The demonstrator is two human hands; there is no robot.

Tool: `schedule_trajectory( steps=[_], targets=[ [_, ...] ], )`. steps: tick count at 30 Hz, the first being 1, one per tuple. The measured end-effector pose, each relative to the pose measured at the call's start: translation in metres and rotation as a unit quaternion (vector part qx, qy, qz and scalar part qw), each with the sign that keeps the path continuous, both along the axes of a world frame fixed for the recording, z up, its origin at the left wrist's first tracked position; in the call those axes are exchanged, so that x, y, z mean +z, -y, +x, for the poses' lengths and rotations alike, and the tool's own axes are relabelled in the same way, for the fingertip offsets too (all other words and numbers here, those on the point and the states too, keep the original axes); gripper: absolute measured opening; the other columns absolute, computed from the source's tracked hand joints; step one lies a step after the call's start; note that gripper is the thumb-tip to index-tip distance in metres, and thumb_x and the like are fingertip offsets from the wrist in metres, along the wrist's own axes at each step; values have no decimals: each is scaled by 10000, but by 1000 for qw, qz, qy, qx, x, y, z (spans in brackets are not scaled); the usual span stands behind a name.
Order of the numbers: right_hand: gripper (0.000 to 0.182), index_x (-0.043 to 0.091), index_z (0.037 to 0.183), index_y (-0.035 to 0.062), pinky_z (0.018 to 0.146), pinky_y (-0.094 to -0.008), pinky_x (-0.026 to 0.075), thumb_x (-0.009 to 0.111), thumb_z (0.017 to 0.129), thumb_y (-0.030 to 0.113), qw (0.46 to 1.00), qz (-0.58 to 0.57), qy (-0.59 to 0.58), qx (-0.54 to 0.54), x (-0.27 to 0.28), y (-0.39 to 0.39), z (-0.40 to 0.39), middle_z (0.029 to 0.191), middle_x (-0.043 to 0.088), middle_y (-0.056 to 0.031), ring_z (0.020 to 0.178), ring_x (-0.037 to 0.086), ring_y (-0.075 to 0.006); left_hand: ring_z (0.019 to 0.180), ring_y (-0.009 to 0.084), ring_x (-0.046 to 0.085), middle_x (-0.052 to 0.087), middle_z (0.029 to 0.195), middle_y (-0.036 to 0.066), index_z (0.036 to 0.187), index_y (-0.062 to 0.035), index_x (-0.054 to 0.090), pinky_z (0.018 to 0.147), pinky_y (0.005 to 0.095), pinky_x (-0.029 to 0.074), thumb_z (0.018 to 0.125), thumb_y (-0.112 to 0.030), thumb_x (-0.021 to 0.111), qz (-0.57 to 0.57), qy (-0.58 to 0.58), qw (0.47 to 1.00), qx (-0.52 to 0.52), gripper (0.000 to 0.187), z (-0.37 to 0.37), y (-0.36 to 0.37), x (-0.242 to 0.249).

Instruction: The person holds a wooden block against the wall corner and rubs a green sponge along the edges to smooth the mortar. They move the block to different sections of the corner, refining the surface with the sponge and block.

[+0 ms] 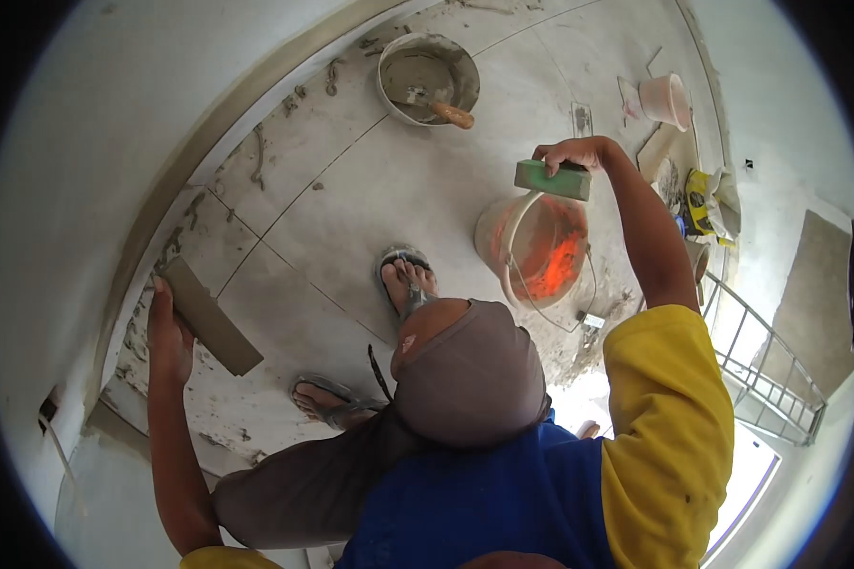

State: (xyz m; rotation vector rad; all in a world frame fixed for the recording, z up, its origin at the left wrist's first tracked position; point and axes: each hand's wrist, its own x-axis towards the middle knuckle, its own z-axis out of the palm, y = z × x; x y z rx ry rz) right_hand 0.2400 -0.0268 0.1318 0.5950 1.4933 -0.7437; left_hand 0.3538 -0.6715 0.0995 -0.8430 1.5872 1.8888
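Looks matt on green block [552, 180] and grey board [211, 318], smooth wood on trowel handle [453, 116], plastic on large bucket [491, 234]

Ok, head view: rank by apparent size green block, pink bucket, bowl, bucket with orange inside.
1. Bucket with orange inside
2. Bowl
Green block and pink bucket: both smaller, too alike to rank.

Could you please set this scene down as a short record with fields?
Left hand: holding a flat grey-brown rectangular board
Right hand: gripping a green rectangular block
Block position: at the rim of a whitish plastic bucket; contact unclear
Basin: round, grey, holding grey paste and a wooden-handled trowel
Floor: pale grey, with straight seams and scattered clumps
Background: small pink plastic bucket
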Motion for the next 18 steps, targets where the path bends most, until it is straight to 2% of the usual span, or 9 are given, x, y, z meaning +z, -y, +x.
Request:
schedule_trajectory(
  steps=[5,6,9,11,13,14,15,16,18],
  targets=[
    [567,505,1235,71,792,-323,457,642,697,184,991,31,-88,96,7,12,-23,1032,564,-101,899,552,-190,1002,223,602,601,1079,100,1304,-53,471,928,395,472,972,-574,433,5,51,998,30,618,30,9,-17],
    [578,491,1239,80,815,-323,440,659,691,162,968,21,-172,180,3,3,-21,1020,554,-97,903,543,-197,1002,222,604,603,1080,96,1300,-58,476,923,396,474,974,-573,426,31,65,997,31,612,37,20,-23],
    [598,441,1191,65,815,-326,461,640,627,62,940,9,-290,180,37,14,4,1030,560,-106,940,553,-207,1015,188,599,601,1116,73,1284,-67,497,918,384,476,962,-603,421,-16,113,991,71,630,49,21,-28],
    [600,441,1176,57,792,-326,483,662,619,30,952,0,-233,200,63,34,38,987,569,-92,899,572,-207,1063,177,574,580,1179,54,1309,-70,483,937,377,468,960,-604,425,12,115,988,98,640,59,25,-39],
    [672,433,1183,48,798,-343,486,732,582,22,953,31,-193,230,51,33,77,981,578,-102,882,581,-222,1106,174,554,566,1208,39,1314,-86,478,944,374,464,968,-590,423,26,128,984,119,613,62,23,-40],
    [783,412,1268,25,908,-379,463,784,580,63,951,63,-179,244,26,15,97,1107,575,-162,1026,587,-283,1112,171,551,564,1207,36,1311,-86,475,950,378,464,971,-586,418,27,133,981,137,608,66,23,-46],
    [851,393,1312,19,971,-411,442,811,577,113,924,64,-242,290,-9,-13,122,1191,547,-218,1144,549,-355,1118,169,547,563,1205,33,1308,-85,471,955,382,463,973,-582,413,34,137,979,149,602,70,23,-50],
    [871,386,1331,33,1004,-445,428,821,586,151,891,90,-306,324,-8,19,136,1240,513,-248,1227,486,-397,1118,169,547,563,1205,33,1308,-85,471,955,382,463,973,-582,413,31,133,978,160,602,72,25,-51],
    [874,389,1336,51,981,-484,437,823,586,168,678,266,-442,523,-40,35,176,1264,490,-236,1216,472,-426,1103,174,563,562,1207,38,1307,-80,460,958,390,468,986,-560,397,40,170,969,174,580,81,29,-54]
  ],
)
